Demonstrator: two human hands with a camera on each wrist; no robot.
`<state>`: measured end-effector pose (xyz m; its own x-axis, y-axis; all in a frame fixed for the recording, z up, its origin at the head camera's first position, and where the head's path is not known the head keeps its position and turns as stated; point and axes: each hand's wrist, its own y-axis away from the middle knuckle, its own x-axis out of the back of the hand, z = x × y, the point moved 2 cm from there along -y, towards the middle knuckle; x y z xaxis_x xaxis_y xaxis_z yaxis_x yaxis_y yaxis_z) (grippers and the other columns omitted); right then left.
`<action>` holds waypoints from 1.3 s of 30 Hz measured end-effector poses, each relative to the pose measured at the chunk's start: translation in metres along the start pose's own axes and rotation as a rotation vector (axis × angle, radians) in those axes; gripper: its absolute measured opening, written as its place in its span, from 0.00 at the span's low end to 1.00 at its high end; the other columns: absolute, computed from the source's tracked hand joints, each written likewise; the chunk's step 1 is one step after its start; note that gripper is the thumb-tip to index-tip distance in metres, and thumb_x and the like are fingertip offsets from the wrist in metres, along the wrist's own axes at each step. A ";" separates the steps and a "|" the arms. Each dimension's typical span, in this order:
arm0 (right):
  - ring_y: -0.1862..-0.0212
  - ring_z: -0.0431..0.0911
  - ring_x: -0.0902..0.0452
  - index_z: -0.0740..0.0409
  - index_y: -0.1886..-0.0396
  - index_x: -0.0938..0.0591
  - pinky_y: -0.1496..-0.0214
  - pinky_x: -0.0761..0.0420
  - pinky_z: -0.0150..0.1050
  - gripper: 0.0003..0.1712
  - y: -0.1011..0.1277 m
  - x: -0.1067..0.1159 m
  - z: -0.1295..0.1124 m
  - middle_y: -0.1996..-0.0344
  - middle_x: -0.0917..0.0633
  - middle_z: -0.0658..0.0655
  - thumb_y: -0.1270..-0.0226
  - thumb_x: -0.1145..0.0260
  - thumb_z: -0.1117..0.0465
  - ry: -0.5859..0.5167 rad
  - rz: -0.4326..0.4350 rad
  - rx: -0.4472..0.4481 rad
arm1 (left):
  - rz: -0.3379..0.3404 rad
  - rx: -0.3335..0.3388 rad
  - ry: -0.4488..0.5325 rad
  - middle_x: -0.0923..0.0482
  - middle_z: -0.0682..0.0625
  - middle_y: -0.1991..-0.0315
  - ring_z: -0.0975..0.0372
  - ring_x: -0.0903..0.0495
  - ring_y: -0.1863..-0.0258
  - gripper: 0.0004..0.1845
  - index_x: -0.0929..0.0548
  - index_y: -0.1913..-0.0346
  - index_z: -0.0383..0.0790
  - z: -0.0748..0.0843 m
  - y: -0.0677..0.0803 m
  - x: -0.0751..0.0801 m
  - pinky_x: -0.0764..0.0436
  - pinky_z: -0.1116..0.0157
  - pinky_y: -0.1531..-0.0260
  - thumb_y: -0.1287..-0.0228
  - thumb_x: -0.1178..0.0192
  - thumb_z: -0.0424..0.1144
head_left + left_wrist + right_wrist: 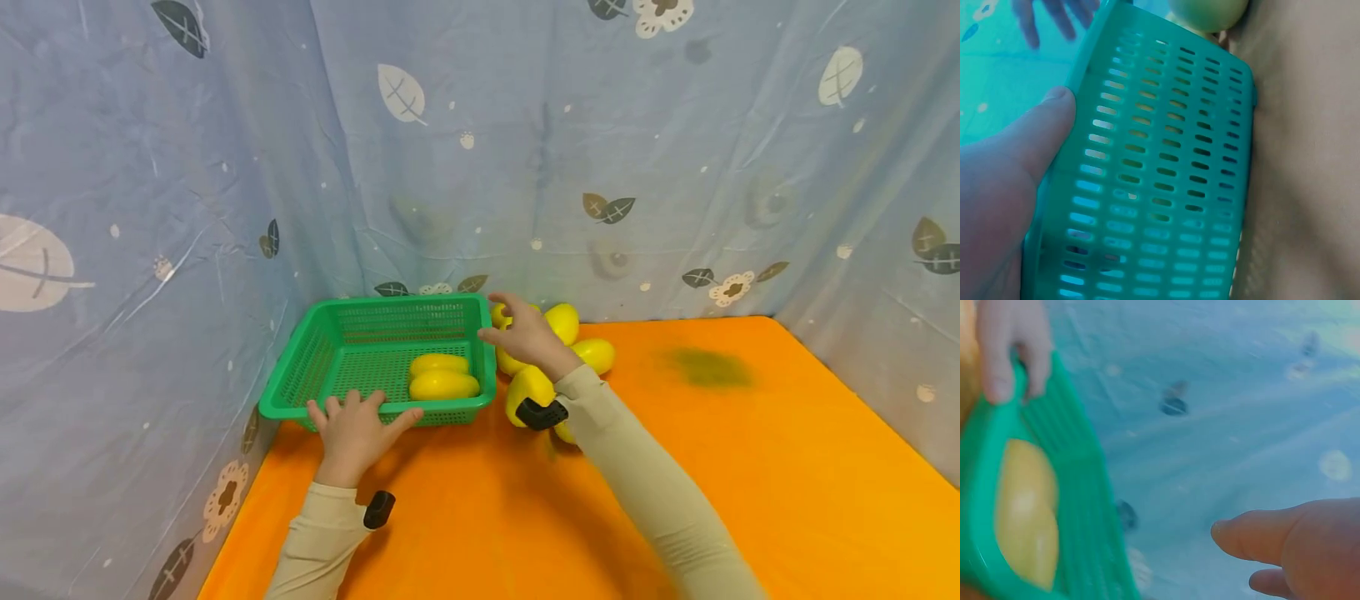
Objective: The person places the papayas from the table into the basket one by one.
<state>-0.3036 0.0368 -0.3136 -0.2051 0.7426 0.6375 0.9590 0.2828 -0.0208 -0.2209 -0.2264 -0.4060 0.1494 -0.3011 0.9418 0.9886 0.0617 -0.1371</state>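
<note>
Only the head cam gets the whole slotted green plastic basket, left hand gripping its rim. Right hand is loosely spread by smooth yellow ovals.

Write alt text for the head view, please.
A person's left grip holds the near rim of a green basket with two yellow fruits inside. The right grip, empty, hangs by the basket's right end, partly hiding a cluster of yellow fruits on an orange surface. Patterned blue cloth hangs behind.
</note>
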 end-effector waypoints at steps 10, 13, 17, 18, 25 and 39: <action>0.24 0.68 0.41 0.53 0.17 0.48 0.28 0.30 0.64 0.43 0.036 0.089 0.076 0.22 0.42 0.73 0.23 0.39 0.53 -0.177 0.144 -0.140 | 0.010 -0.002 -0.005 0.24 0.29 0.44 0.26 0.37 0.41 0.46 0.19 0.35 0.40 -0.005 -0.001 0.005 0.64 0.22 0.34 0.39 0.44 0.76; 0.24 0.70 0.42 0.55 0.16 0.53 0.28 0.30 0.65 0.45 0.053 0.100 0.105 0.21 0.47 0.75 0.21 0.41 0.51 -0.260 0.147 -0.174 | 0.009 0.002 -0.009 0.24 0.29 0.44 0.26 0.37 0.41 0.47 0.20 0.35 0.39 -0.006 -0.001 0.004 0.64 0.22 0.34 0.39 0.45 0.77; 0.24 0.71 0.43 0.56 0.15 0.58 0.28 0.30 0.64 0.47 0.072 0.105 0.142 0.21 0.49 0.76 0.20 0.44 0.47 -0.333 0.162 -0.234 | 0.009 -0.002 -0.007 0.24 0.30 0.45 0.26 0.36 0.41 0.47 0.19 0.35 0.39 -0.004 -0.001 0.002 0.64 0.22 0.34 0.39 0.44 0.77; 0.23 0.71 0.43 0.56 0.15 0.59 0.28 0.29 0.63 0.47 0.076 0.104 0.150 0.21 0.49 0.76 0.20 0.45 0.46 -0.344 0.167 -0.248 | 0.009 -0.003 -0.008 0.23 0.30 0.45 0.26 0.36 0.41 0.46 0.20 0.35 0.39 -0.003 0.000 0.001 0.64 0.22 0.34 0.39 0.44 0.76; 0.24 0.71 0.41 0.57 0.16 0.59 0.28 0.28 0.62 0.48 0.087 0.095 0.180 0.21 0.48 0.76 0.20 0.46 0.44 -0.382 0.176 -0.321 | 0.004 -0.006 -0.004 0.24 0.29 0.44 0.27 0.36 0.42 0.47 0.20 0.34 0.38 0.000 0.001 -0.002 0.64 0.22 0.34 0.39 0.44 0.76; 0.29 0.71 0.35 0.59 0.16 0.54 0.36 0.20 0.58 0.44 0.071 0.066 0.172 0.24 0.41 0.77 0.20 0.43 0.50 -0.361 0.058 -0.290 | 0.007 -0.015 -0.005 0.23 0.28 0.45 0.26 0.35 0.43 0.46 0.21 0.34 0.37 0.003 0.001 0.003 0.63 0.22 0.34 0.38 0.43 0.74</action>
<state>-0.2824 0.2101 -0.4053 -0.1548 0.9307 0.3314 0.9755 0.0908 0.2006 -0.2199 -0.2249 -0.4022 0.1564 -0.2958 0.9424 0.9877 0.0499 -0.1483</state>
